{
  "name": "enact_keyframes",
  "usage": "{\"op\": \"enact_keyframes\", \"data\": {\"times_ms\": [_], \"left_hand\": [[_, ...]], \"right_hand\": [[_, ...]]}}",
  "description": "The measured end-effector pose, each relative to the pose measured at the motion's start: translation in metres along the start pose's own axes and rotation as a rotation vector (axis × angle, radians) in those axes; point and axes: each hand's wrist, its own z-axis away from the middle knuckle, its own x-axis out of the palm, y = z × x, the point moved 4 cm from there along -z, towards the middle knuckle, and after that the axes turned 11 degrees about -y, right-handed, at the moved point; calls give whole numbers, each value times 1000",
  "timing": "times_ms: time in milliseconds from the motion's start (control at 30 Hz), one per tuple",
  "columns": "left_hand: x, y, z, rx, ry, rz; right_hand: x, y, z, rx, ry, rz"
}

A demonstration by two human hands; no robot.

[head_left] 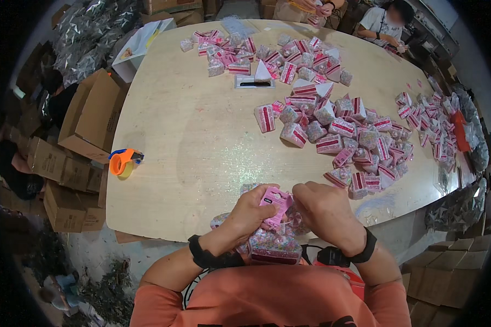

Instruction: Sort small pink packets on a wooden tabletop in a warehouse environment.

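The left hand [253, 210] and the right hand [324, 210] are both curled shut, close to the person's chest. Together they pinch a pink card [275, 204] at the top of a small clear bag of beads [273, 245]. The left fingers wrap the card's left side, and the right fingers nip its right edge. The bag hangs just past the near edge of the table [191, 141], over the person's lap.

The bag looks light and squishy, and the little bits inside would likely shift about. Its clear skin looks slippery. The card is stiffer, so the top looks like the best place to hold it.

Right in front of the hands the table is bare and wide. A big pile of packets [343, 136] lies ahead and to the right, and another pile [267, 54] sits farther back. An orange tape holder [123, 162] rests near the left edge. Cardboard boxes [87, 120] stand on the floor beside that edge.
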Motion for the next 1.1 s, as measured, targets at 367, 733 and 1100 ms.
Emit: {"op": "enact_keyframes", "data": {"times_ms": [367, 733, 1100], "left_hand": [[2, 4, 5, 6, 26, -38], [2, 24, 23, 86, -57, -256], [-6, 69, 60, 105, -295, -250]], "right_hand": [[8, -5, -3, -19, -53, 58], [-5, 16, 5, 36, -112, -495], [-8, 36, -15, 9, -4, -815]]}}
